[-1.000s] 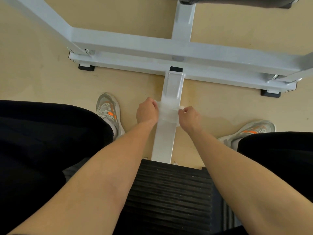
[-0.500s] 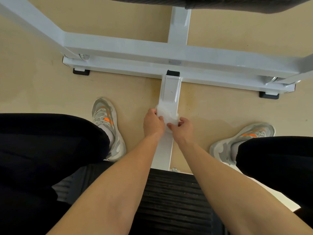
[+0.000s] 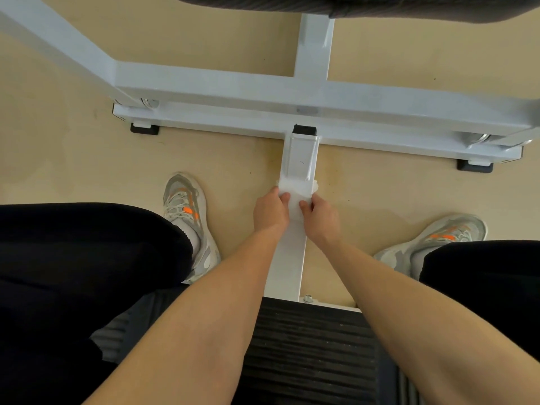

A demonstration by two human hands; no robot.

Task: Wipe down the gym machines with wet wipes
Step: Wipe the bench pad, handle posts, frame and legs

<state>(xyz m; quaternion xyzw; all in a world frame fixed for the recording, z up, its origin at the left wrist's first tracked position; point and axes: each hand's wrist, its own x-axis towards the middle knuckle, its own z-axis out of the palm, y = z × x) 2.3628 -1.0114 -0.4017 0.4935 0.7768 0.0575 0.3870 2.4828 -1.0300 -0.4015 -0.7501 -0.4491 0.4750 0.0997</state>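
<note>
The white machine frame [image 3: 263, 92] spreads across the tan floor [image 3: 73, 159], with a black ribbed pad [image 3: 312, 355] nearest the person. On its central bar [image 3: 287, 267], the left hand [image 3: 270, 211] and right hand [image 3: 320, 217] sit close together, each pinching the wet wipe [image 3: 296, 190] draped across the bar's top.
</note>
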